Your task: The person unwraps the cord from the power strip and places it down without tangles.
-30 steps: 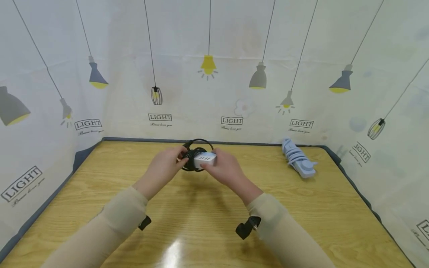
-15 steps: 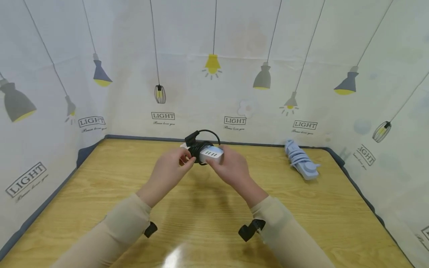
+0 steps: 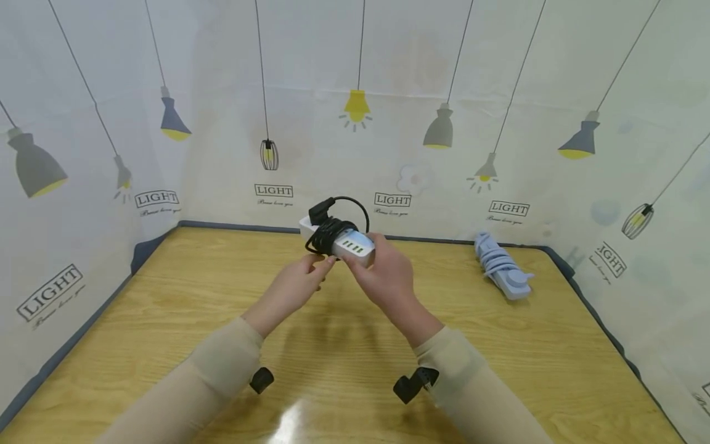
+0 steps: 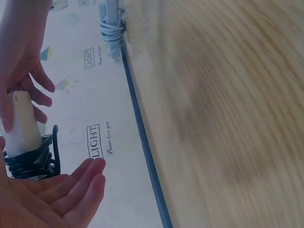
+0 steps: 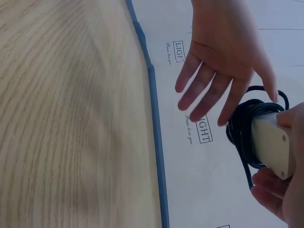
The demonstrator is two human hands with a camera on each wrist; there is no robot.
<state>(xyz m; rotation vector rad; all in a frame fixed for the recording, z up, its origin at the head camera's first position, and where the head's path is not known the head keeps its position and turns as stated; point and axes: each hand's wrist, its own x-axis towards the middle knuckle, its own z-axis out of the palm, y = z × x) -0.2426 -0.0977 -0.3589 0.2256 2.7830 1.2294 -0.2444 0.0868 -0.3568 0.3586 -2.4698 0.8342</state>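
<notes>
White power strip (image 3: 357,245), raised above the tabletop (image 3: 166,296) at the far middle, with a black cord (image 3: 331,234) wound around its body. A black plug (image 3: 320,211) sits toward its far left end; from it a loop of cord arches right. Right hand (image 3: 388,274): the grip pinches the strip's near right end between thumb and fingers. Left hand (image 3: 293,283): the grip is spread, fingers extended just beside the wound cord; contact cannot be told. Far right, a pale blue power strip (image 3: 501,271), wrapped in its own cord, lies on the tabletop.
</notes>
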